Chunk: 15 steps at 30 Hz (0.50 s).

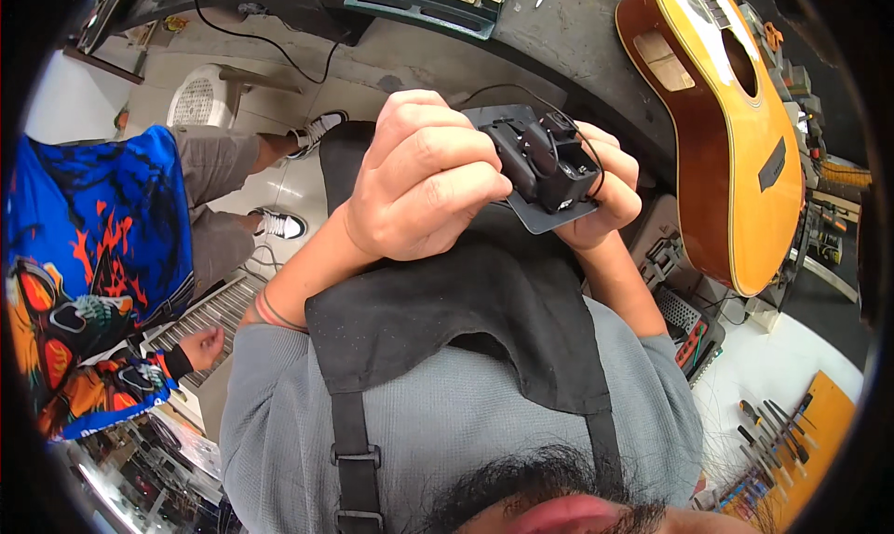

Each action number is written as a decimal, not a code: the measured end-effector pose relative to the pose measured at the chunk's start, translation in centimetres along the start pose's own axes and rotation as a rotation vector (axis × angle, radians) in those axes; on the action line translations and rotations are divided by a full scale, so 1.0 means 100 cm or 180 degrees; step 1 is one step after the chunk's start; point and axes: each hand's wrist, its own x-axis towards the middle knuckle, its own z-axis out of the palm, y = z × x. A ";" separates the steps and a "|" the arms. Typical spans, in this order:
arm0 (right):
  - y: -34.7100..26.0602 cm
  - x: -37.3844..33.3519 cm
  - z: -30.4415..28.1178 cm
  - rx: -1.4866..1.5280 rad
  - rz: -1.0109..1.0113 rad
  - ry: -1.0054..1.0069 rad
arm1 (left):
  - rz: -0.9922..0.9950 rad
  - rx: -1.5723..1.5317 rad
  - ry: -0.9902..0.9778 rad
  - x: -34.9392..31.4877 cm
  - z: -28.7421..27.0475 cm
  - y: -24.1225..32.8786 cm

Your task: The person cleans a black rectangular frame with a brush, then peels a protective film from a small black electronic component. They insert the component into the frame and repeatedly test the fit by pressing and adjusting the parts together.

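I hold a black electronic module [561, 182] mounted on a thin dark grey plate [538, 220] up in front of my chest. A thin black cable runs from it. My left hand [424, 171] is closed, its curled fingertips against the module's left side. On the other side, my right hand [610, 185] is closed round the right edge, with some of its fingers hidden behind the module. To the right, an acoustic guitar [759, 180] lies on the dark workbench, its soundhole showing. A pale rectangular patch marks its side, and a small dark piece is on its top.
The dark workbench [568, 40] curves across the far side, with a green-edged metal fixture [428, 8] on it. At left stands a person in a blue patterned shirt [93, 245], near a white stool [209, 96]. Hand tools [778, 432] hang on an orange board at lower right.
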 end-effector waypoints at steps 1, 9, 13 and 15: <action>0.005 -0.001 0.002 0.0026 -0.0033 0.0034 | -0.0024 -0.0026 -0.0037 0.001 0.000 -0.004; 0.018 0.003 0.006 -0.0171 -0.0418 -0.0347 | -0.0151 -0.0153 -0.0181 -0.011 -0.004 -0.013; 0.023 -0.006 0.010 -0.0107 -0.0535 -0.0125 | -0.0022 -0.0154 -0.0060 -0.015 -0.002 -0.014; 0.024 -0.004 0.007 -0.0107 -0.0570 -0.0174 | -0.0013 -0.0156 -0.0002 -0.016 0.000 -0.012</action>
